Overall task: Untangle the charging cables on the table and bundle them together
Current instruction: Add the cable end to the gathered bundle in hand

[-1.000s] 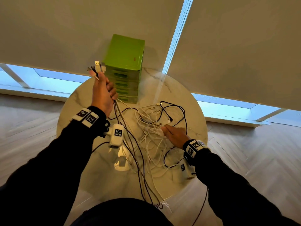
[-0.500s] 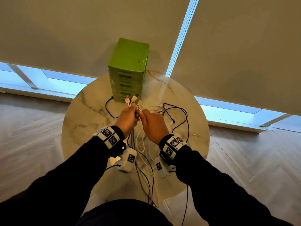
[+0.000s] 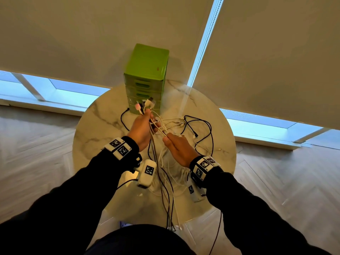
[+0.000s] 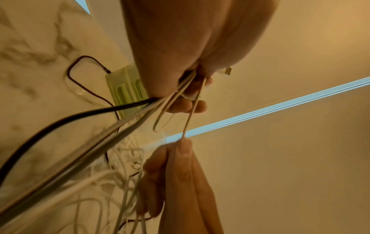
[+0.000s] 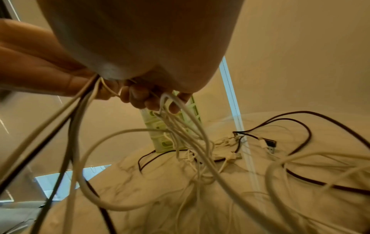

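Note:
A tangle of white and black charging cables (image 3: 185, 129) lies on the round marble table (image 3: 95, 129). My left hand (image 3: 142, 127) grips a bunch of cables, and their plug ends (image 3: 145, 105) stick up above its fist. From that fist black and white cables (image 4: 96, 125) run down toward me. My right hand (image 3: 177, 146) is just right of the left one and pinches a thin white cable (image 4: 189, 120) that stretches up to the left fist. White loops (image 5: 180, 126) hang from its fingers above the pile.
A green drawer box (image 3: 147, 78) stands at the table's far edge, just behind my left hand. Loose black cable loops (image 3: 206, 129) lie right of centre. Cables hang over the near table edge (image 3: 169, 214). Window blinds and wooden floor surround the table.
My left hand came down from its raised position to the table's centre. My right hand rose to meet it, then drew back slightly to the right, pulling a white cable taut.

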`<state>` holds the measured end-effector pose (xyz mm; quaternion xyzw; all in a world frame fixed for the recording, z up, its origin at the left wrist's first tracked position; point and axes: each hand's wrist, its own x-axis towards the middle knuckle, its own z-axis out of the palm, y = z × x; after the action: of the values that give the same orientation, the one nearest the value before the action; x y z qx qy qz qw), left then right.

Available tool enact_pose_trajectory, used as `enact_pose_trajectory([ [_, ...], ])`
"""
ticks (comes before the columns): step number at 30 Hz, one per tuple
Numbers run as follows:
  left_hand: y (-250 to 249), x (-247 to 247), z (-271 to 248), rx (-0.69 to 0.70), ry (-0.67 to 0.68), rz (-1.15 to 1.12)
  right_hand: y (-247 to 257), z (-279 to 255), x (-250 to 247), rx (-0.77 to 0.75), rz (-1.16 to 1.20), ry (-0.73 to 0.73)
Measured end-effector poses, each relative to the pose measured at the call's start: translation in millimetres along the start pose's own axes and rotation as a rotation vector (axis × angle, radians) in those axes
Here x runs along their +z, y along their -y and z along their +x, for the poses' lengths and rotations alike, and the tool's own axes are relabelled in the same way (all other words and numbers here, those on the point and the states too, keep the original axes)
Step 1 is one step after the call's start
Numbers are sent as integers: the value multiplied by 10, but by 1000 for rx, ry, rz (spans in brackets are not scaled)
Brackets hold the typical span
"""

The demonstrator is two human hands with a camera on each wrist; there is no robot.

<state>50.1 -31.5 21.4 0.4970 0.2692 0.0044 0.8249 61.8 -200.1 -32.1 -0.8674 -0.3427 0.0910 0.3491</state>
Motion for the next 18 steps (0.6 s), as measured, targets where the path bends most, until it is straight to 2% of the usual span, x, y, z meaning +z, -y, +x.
enact_pose_trajectory([
  [4, -177, -95, 80, 83, -17, -164, -192, -69, 6, 13, -29, 36],
  [9, -500, -262, 165, 243, -76, -259, -467, -140, -42, 135, -160, 105],
  [14, -651, -320, 155, 445, -216, -77, -499, 98, -372, 250, -345, 269],
  [18, -774, -368, 157, 540, -276, 20, -635, 187, -622, 461, -406, 335],
])
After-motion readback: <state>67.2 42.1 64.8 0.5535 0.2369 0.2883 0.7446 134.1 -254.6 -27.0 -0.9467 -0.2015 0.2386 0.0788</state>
